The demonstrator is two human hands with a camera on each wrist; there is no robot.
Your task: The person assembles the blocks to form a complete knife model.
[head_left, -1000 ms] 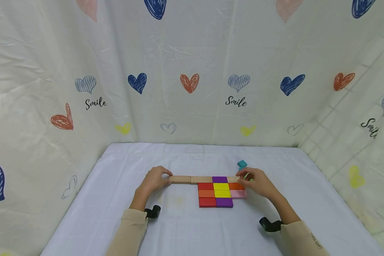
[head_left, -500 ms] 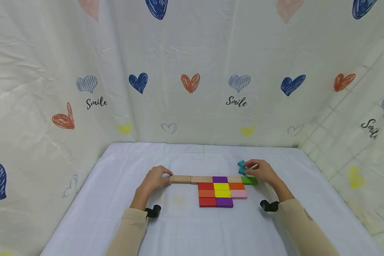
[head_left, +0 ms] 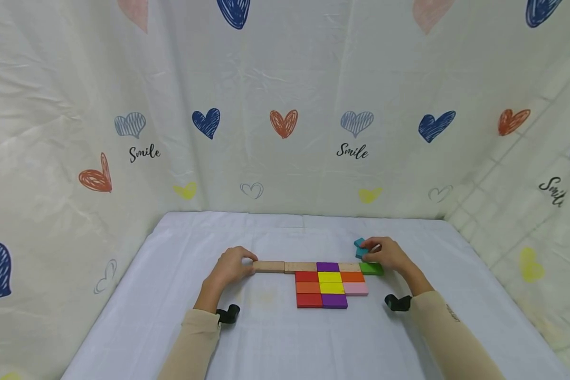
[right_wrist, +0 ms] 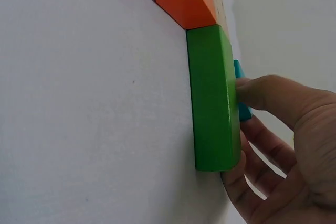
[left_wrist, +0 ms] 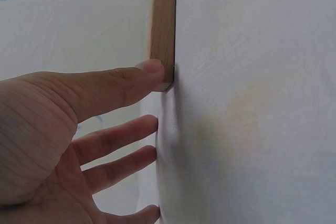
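Note:
My left hand (head_left: 230, 264) pinches the left end of a plain wooden block (head_left: 269, 266); in the left wrist view its thumb (left_wrist: 149, 69) lies on one face, the index finger is hidden, and the other fingers are spread. My right hand (head_left: 386, 253) holds a teal block (head_left: 360, 253) between thumb and fingers, just behind a green block (head_left: 371, 269). Another teal block (head_left: 358, 242) lies beyond it. The row runs on through a second wooden block (head_left: 300, 267), a purple block (head_left: 328, 267) and a short wooden block (head_left: 349, 267) to the green one.
Against the row's near side lie red (head_left: 307, 300), orange (head_left: 307, 287), yellow (head_left: 330, 287), pink (head_left: 355, 288) and purple blocks (head_left: 334, 301), edge to edge. White cloth covers the table (head_left: 275, 343). A curtain with printed hearts (head_left: 285, 174) hangs behind it.
My right hand has left the green block, now in full view at the row's right end, and moved back to the nearer teal block. The left hand stays at the wooden block's end.

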